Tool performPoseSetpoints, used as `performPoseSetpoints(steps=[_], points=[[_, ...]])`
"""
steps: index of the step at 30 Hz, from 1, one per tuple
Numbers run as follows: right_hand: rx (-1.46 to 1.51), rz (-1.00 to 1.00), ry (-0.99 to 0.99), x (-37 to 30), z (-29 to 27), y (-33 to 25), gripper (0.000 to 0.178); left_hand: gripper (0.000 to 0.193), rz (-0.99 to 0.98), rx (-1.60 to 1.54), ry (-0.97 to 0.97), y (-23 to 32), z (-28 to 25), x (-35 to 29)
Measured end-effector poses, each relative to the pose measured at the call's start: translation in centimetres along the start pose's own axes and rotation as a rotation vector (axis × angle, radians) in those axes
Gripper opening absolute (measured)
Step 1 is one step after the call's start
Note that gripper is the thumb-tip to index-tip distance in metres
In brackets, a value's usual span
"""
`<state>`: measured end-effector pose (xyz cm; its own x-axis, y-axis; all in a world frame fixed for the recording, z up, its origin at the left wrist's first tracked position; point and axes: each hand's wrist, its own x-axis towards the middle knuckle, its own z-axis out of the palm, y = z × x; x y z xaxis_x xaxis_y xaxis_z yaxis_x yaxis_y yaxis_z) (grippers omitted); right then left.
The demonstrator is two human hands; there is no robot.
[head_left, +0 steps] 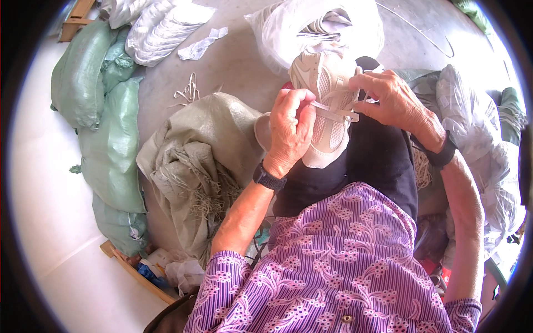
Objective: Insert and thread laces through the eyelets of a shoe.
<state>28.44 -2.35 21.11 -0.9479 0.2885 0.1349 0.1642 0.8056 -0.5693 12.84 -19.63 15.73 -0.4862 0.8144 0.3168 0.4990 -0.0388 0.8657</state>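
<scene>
A cream-beige sneaker (327,139) with mesh panels rests across my dark-trousered knees. A flat, pale shoelace (335,114) crosses its upper. My left hand (291,131) is closed at the shoe's left side, pinching the lace between thumb and forefinger. On the opposite side my right hand (395,102) has its thumb and forefinger curled together at the lacing, closed on lace near the eyelets. Part of the lace is covered by my fingers. Behind my left hand, the rounded edge of another pale item (262,132) shows, mostly hidden.
Beyond the shoe stands a white plastic bag (266,33) of stacked pale pieces. A beige woven sack (222,122) slumps at my left, with green sacks (114,144) farther left. Loose laces (189,90) lie on the floor. Clear plastic bags (472,127) crowd my right.
</scene>
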Motion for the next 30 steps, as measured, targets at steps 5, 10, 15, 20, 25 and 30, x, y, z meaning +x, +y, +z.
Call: performPoseSetpoints(steps=[5, 10, 15, 20, 25, 30], points=[[-0.002, 0.055, -0.042, -0.1, -0.1, -0.8, 0.03, 0.017, -0.088, -0.074, -0.036, 0.6, -0.4, -0.2], [-0.045, -0.013, 0.012, 0.1, 0.4, 0.2, 0.022, 0.024, -0.062, -0.082, -0.052, 0.8, -0.5, -0.7], [-0.03, -0.118, 0.022, 0.1, 0.4, -0.3, 0.016, 0.038, -0.011, -0.012, -0.043, 1.0, -0.4, -0.7], [-0.05, -0.219, 0.046, 0.1, 0.7, 0.1, 0.016, 0.052, 0.008, 0.014, -0.075, 0.7, -0.5, -0.7], [0.107, -0.1, -0.001, -0.4, 0.8, -0.6, 0.019, 0.054, -0.029, -0.027, -0.076, 0.5, -0.5, -0.7], [-0.083, -0.184, 0.012, -0.6, 1.2, 0.0, 0.017, 0.057, -0.042, -0.047, -0.089, 0.2, -0.7, -0.6]])
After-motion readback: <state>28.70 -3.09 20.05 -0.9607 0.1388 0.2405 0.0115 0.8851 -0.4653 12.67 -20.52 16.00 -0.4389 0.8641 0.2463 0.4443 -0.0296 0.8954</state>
